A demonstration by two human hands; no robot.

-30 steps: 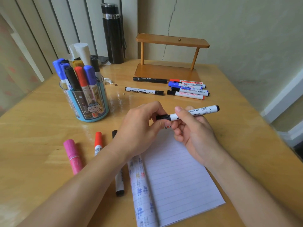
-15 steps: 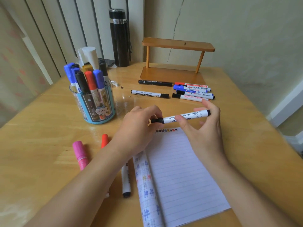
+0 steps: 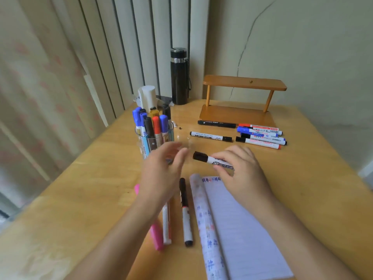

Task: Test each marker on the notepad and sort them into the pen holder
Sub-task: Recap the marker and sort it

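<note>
My right hand [image 3: 240, 170] grips a white marker with a black cap [image 3: 210, 159], cap pointing left, just above the top of the lined notepad [image 3: 242, 229]. My left hand [image 3: 161, 170] hovers to the left of the cap with loose fingers and holds nothing. Behind it stands the clear pen holder [image 3: 145, 142] with several markers upright in it. Several loose markers [image 3: 260, 134] lie in a group near the wooden shelf. A black-capped marker [image 3: 185, 211], a pink marker [image 3: 156, 235] and a white one [image 3: 167, 225] lie left of the notepad.
A small wooden shelf [image 3: 242, 85] stands at the back of the wooden table [image 3: 80, 199], with a black flask [image 3: 179, 77] to its left. A white object [image 3: 147, 98] sits behind the pen holder. Wall and vertical blinds bound the table's far side.
My left hand let go of the marker's cap end and opened, drifting left. My right hand now holds the capped marker alone, lower over the notepad. The camera tilted up.
</note>
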